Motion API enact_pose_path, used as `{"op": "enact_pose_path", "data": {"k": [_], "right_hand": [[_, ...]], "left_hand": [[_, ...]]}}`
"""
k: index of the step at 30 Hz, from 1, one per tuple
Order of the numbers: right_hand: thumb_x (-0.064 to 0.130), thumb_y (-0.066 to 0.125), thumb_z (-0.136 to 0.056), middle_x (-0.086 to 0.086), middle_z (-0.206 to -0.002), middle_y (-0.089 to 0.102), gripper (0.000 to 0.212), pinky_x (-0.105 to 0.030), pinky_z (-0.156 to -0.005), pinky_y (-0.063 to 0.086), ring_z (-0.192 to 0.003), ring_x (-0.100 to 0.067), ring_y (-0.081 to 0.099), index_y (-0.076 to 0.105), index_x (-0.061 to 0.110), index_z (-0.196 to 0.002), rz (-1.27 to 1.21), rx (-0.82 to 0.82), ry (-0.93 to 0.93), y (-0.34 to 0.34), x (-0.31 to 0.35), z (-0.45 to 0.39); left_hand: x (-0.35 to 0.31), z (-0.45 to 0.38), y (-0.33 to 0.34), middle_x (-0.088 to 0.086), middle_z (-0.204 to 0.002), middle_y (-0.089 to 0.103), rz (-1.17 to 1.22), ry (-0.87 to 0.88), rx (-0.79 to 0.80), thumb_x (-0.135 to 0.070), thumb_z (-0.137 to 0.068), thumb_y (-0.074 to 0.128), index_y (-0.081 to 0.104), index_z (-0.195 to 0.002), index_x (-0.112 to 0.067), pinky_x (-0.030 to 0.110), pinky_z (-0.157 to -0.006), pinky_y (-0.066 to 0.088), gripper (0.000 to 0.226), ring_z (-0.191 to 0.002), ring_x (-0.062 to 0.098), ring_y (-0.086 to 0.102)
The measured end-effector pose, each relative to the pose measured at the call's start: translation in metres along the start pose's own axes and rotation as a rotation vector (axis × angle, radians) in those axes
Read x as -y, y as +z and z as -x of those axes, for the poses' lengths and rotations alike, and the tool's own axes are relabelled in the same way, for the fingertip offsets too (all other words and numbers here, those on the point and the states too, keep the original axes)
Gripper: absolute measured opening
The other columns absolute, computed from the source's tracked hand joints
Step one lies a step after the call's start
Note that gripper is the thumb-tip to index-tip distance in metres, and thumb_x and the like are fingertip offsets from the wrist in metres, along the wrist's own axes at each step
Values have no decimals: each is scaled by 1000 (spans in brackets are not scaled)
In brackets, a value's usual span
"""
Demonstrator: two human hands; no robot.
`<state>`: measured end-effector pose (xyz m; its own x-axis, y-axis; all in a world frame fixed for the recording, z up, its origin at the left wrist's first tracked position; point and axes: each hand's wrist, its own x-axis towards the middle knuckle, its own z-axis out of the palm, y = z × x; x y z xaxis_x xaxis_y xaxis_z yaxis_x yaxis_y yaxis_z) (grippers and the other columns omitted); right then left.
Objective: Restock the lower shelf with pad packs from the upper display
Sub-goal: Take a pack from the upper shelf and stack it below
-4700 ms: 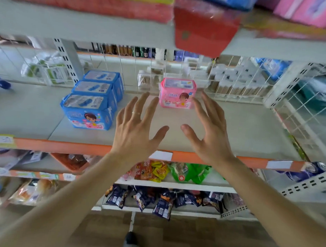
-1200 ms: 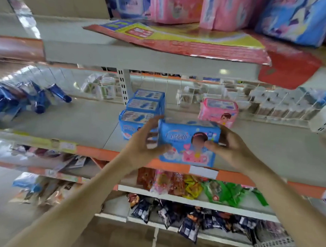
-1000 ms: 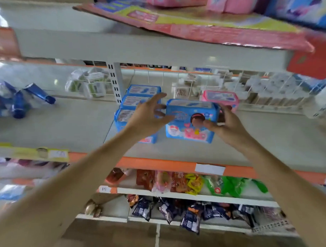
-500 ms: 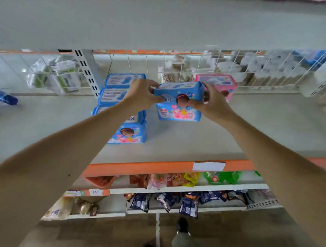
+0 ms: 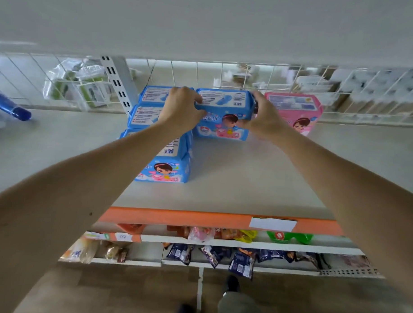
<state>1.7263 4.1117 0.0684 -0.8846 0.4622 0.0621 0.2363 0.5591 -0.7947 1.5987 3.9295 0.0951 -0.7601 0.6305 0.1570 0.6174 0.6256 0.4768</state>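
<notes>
A blue pad pack (image 5: pixel 222 110) stands at the back of the grey lower shelf (image 5: pixel 235 176), against the wire grid. My left hand (image 5: pixel 182 108) grips its left end and my right hand (image 5: pixel 264 117) grips its right end. To its left runs a row of three more blue pad packs (image 5: pixel 163 164) from front to back. A pink pad pack (image 5: pixel 296 111) stands just to the right of my right hand. The upper display is out of view above the shelf underside.
A white wire grid (image 5: pixel 227 75) backs the shelf, with blurred goods behind it. A slotted upright post (image 5: pixel 118 83) stands at the back left. The shelf has an orange front edge (image 5: pixel 198 218) with a white label (image 5: pixel 272 223). Snack bags (image 5: pixel 220 255) fill the shelves below.
Both hands have carried the blue pad pack from the shelf front to the back, setting it between the blue row and the pink pack. The camera has tilted down.
</notes>
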Motion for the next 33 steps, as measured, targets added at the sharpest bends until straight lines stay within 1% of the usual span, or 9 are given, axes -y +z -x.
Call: {"op": "enact_pose_path", "data": {"k": [1,3,8,13,16,21,27,31,33], "right_hand": [[7,82,-78,1,-125,60,75,-28,-96,56,-112,-12,61,43,12,-142,-4,4,7,2,-3,-3],[5,81,-78,1,-123,60,72,-36,-98,55,-116,-16,61,43,13,-139,16,17,11,4,-4,-6],[9,81,-81,0,-118,62,64,-33,-91,57,-111,-19,63,45,11,-135,74,-6,18,10,-10,-12],[15,81,-83,-1,-121,63,70,-20,-79,52,-102,-12,60,43,11,-141,141,-92,8,21,-17,-16],[15,78,-85,-7,-129,60,81,-33,-92,53,-112,-21,58,33,12,-152,200,-135,31,27,-15,-21],[12,73,-87,-9,-139,54,82,-47,-103,50,-124,-27,53,28,17,-156,219,-167,64,34,-12,-21],[0,66,-88,-12,-134,51,74,-34,-102,43,-125,-25,47,32,13,-153,271,-218,69,42,-9,-20],[1,65,-90,-16,-138,47,76,-36,-104,41,-128,-28,45,29,15,-156,289,-234,75,45,-6,-18],[1,65,-91,-17,-138,45,77,-39,-107,42,-128,-30,45,26,15,-157,322,-222,68,45,-5,-16]], "left_hand": [[-1,0,1,10,-110,66,-38,21,12,-24,-93,69,71,-117,-9,30,-78,42,29,-98,20,53],[-2,-1,4,14,-106,65,-122,53,35,-24,-93,67,72,-108,-8,33,-78,47,22,-98,29,60],[-2,-1,11,16,-114,61,-265,123,58,-21,-95,64,67,-116,-10,45,-81,54,24,-103,34,59],[-4,-4,16,15,-122,60,-312,143,31,-23,-94,67,64,-124,-11,41,-87,45,33,-112,34,57],[-5,-10,17,12,-122,63,-409,180,-8,-32,-94,68,65,-126,-14,41,-102,36,37,-121,31,52],[-7,-20,19,9,-114,66,-428,148,-15,-25,-92,71,68,-117,-14,40,-104,34,27,-117,29,53],[-6,-32,20,7,-111,64,-491,150,-35,-8,-90,71,69,-116,-17,37,-98,38,27,-114,26,52],[-8,-34,20,8,-135,53,-514,134,-9,-12,-86,77,66,-121,-18,43,-100,40,37,-124,30,48],[-6,-31,18,12,-150,38,-476,63,57,-25,-84,80,54,-132,-18,53,-105,39,55,-133,37,42]]}}
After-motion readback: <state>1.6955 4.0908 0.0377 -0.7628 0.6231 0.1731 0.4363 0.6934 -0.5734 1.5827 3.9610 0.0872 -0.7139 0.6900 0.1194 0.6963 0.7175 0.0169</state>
